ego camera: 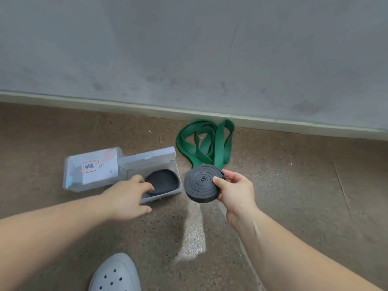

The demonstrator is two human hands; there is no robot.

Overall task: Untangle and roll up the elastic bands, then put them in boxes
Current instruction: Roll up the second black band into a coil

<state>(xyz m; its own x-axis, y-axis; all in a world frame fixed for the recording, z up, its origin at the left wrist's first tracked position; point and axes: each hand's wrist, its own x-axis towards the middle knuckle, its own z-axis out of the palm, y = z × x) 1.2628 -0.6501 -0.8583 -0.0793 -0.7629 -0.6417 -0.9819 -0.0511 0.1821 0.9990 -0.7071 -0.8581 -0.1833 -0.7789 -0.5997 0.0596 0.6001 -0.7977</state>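
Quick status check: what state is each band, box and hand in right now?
Grey band: rolled, pinched by right hand.
Clear box: open, lid back.
Black band: rolled, lying inside it.
Labelled box: closed.
Green band: unrolled, tangled, on floor.
Left hand: fingers on black band.

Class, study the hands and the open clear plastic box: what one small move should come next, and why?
Probably the right hand should carry its rolled grey elastic band left, over the open clear plastic box. The coil is fully wound, while the left hand touches the dark roll already inside. The tangled green band can wait.
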